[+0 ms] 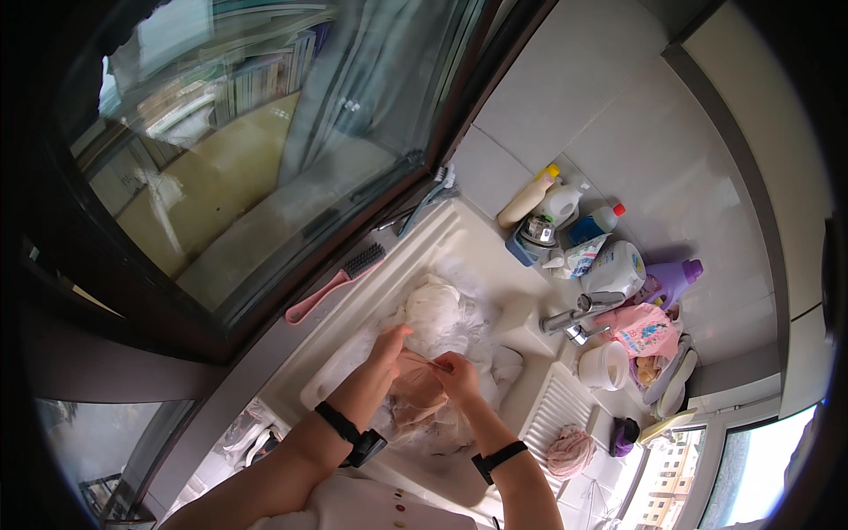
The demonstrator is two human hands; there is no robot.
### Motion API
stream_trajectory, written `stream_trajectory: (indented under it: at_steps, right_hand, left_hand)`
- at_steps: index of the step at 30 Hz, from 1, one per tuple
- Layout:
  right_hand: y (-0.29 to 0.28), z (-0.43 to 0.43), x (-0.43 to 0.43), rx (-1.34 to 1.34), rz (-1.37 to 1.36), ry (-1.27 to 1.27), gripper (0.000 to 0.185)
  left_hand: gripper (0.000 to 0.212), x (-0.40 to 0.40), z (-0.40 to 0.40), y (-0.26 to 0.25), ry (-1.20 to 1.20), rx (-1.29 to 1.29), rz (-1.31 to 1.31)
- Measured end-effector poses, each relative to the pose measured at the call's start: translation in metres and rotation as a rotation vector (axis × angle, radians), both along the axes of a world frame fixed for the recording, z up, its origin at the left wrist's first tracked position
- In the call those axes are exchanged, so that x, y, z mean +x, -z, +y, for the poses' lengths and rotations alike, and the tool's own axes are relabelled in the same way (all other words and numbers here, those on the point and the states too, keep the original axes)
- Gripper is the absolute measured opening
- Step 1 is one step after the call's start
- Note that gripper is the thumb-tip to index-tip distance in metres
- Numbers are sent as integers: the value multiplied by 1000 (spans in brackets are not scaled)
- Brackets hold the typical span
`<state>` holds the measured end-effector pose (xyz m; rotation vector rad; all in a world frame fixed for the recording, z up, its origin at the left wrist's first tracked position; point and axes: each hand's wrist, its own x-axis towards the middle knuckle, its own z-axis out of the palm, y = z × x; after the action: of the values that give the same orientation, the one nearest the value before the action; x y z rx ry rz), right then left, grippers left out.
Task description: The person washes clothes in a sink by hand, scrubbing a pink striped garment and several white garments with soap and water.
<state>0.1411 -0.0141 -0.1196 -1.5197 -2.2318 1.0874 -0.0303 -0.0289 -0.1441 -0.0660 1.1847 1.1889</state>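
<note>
Over the white laundry sink [457, 228], my two hands hold a thin peach-coloured cloth [417, 381] by its upper edge. My left hand [389, 354] grips one side of it, with the thumb pointing up. The fingers of my right hand [457, 376] pinch the edge a short way to the right. Below the hands, the cloth hangs down into sudsy water [464, 271]. A wet white garment [434, 308] is bunched up beyond my hands in the basin. More pale fabric [507, 364] lies in the suds to the right. How far the peach cloth goes under water is hidden.
A chrome faucet [576, 318] rises at the sink's right edge. A ribbed washboard [553, 404] holds a bunched pink cloth [571, 452]. Detergent bottles [613, 271] and a white tub [603, 366] crowd the ledge. A pink scrub brush [338, 278] lies on the left sill, beside a window [265, 165].
</note>
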Motion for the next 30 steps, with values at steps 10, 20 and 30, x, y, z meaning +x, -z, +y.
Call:
stream_trajectory:
  at_steps: [10, 20, 30]
  right_hand:
    - [-79, 9, -2, -472, 787, 149, 18]
    - [-29, 7, -13, -135, 483, 258, 62]
    - [-72, -29, -74, 497, 105, 299, 23]
  left_hand:
    - [68, 1, -7, -61, 229, -11, -439]
    - [42, 35, -6, -20, 206, 48, -256]
    - [38, 28, -10, -10, -57, 450, -697]
